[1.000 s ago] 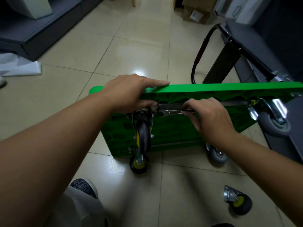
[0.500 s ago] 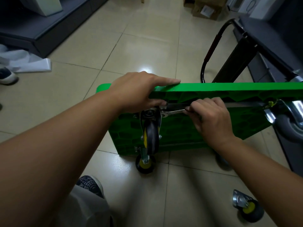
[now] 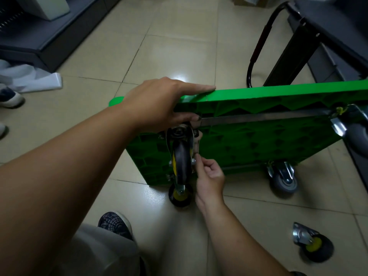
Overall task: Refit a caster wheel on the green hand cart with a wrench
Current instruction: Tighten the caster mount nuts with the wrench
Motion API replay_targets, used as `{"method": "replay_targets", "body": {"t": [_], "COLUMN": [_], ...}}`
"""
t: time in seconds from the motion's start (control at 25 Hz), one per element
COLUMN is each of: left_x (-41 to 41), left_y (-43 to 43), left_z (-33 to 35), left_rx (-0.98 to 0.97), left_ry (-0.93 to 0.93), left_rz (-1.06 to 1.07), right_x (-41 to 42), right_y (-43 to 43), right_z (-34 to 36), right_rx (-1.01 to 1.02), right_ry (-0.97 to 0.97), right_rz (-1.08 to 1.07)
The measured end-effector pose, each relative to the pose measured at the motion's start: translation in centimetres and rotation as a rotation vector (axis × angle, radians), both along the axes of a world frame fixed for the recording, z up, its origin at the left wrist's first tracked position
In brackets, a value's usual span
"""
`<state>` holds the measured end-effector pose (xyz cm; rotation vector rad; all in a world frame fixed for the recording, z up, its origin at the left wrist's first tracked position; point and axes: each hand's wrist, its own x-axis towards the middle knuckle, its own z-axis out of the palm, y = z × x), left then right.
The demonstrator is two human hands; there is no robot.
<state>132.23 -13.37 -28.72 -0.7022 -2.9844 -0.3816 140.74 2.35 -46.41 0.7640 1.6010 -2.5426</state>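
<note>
The cart [image 3: 258,136] stands on its long edge on the tiles, ribbed underside facing us, handle [image 3: 258,42] off behind. The wrench [image 3: 197,145] hangs near vertical, head up at the caster [image 3: 182,156] mount, shaft running down. The right hand [image 3: 209,176] pinches its lower end between fingertips, just below and right of that caster. The left hand [image 3: 157,104] clamps over the cart's top edge above it, forefinger straight. I count four casters on the cart, one loose caster [image 3: 312,246] on the floor, one wrench.
</note>
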Motion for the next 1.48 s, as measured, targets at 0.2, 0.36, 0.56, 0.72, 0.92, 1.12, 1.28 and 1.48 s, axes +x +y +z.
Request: {"method": "replay_targets", "body": {"t": [0.2,0.36,0.56,0.72,0.92,1.12,1.28,1.48], "left_x": [0.0,-0.1,0.0,-0.1,-0.2,0.1,0.0,-0.2], "left_y": [-0.1,-0.2,0.0,-0.1,0.0,0.1,0.0,0.0], "left_z": [-0.2,-0.5,-0.5,-0.7,-0.6,-0.1,0.1,0.0], "left_rx": [-0.012,-0.004,-0.011,-0.004,-0.024,-0.019,-0.010,-0.007], "left_ry": [0.004,0.017,0.042,0.048,0.054,0.024,0.004,-0.003], "left_rz": [0.018,0.014,0.006,0.008,0.007,0.005,0.010,0.008], "right_x": [-1.6,-3.4,-6.1,-6.8,-7.2,-7.4,-5.1,-0.8], "right_y": [8.7,14.7,11.8,10.5,10.2,10.2,7.4,0.6], "right_z": [0.7,6.5,13.8,12.7,11.0,7.6,2.9,0.2], "right_rx": [0.657,1.381,1.796,1.908,1.877,1.606,0.836,0.241], "right_ry": [0.144,0.563,1.223,1.247,1.197,0.929,0.417,0.121], "right_rz": [0.345,0.638,0.565,0.374,0.247,0.232,0.171,-0.109]}}
